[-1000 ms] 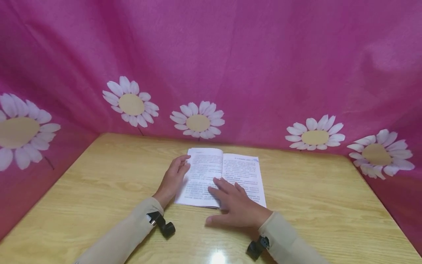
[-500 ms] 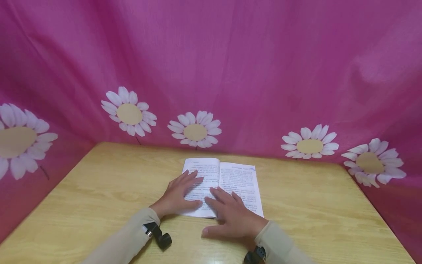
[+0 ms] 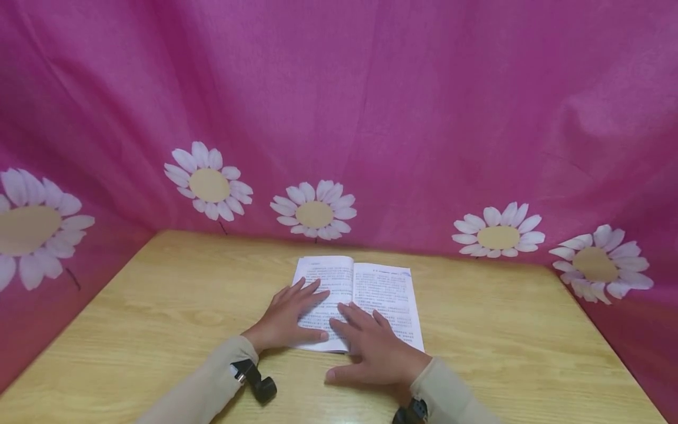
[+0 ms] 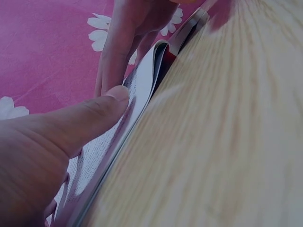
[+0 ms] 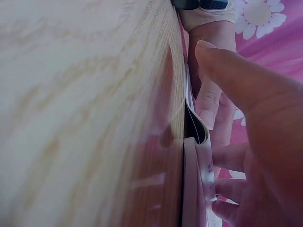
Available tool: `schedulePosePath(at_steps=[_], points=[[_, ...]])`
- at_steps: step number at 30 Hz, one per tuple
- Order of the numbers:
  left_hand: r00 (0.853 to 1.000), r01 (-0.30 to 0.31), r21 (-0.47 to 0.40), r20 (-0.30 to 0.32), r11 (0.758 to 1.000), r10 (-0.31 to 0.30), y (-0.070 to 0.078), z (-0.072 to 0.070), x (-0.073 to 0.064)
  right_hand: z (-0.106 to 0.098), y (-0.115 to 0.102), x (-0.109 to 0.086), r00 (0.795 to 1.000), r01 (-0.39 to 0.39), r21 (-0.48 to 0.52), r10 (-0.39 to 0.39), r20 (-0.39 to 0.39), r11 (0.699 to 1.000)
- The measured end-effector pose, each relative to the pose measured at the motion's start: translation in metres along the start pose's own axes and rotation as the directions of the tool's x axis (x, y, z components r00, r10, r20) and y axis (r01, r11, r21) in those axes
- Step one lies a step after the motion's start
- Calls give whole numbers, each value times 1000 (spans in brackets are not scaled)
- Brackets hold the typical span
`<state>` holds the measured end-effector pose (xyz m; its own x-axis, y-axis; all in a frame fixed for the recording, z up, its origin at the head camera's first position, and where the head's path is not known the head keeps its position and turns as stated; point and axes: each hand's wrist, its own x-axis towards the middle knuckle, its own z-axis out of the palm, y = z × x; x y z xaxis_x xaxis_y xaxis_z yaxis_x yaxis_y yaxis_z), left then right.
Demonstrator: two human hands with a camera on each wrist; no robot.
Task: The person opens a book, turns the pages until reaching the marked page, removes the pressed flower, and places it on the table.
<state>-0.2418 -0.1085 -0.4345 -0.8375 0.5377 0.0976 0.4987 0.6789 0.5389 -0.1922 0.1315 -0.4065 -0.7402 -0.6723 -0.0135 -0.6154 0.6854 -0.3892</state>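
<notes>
An open book [image 3: 381, 288] with printed white pages lies on the wooden table [image 3: 185, 294], its spine running away from the person. My left hand [image 3: 286, 321] rests with spread fingers on the left page, and its thumb [image 4: 94, 116] touches the page near the lower edge. Across the lower part of the right page and the fold lies my right hand [image 3: 376, 347], fingers extended and thumb held out over the near edge. In the right wrist view, fingertips [image 5: 229, 187] touch the page, and the pages [image 5: 203, 151] arch up near the spine.
A pink cloth [image 3: 402, 118] printed with white daisies hangs behind the table and along both sides. Small black cameras [image 3: 259, 383] are strapped to both wrists over beige sleeves [image 3: 206, 383].
My left hand has moved from the book's left edge onto the left page, its fingers spreading. The right hand has stayed on the book. The head view has tilted slightly upward.
</notes>
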Motion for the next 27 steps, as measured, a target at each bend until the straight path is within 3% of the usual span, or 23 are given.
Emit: schedulePosePath(at_steps=[10,16,20,27], points=[[1000,-8,37,-1,999,8,-4,4,-1,1,1,-1,1000,1,0,-1,-19,1000],[1000,-2,52,-2,999,2,-4,4,1,-9,10,-3,998,-6,106,12,-58,994],[1000,13,49,8,999,-13,-3,3,3,-21,21,-7,994,-53,141,66,-91,989],[999,28,40,18,999,-28,-1,1,1,-40,44,-20,979,-188,148,198,-51,971]])
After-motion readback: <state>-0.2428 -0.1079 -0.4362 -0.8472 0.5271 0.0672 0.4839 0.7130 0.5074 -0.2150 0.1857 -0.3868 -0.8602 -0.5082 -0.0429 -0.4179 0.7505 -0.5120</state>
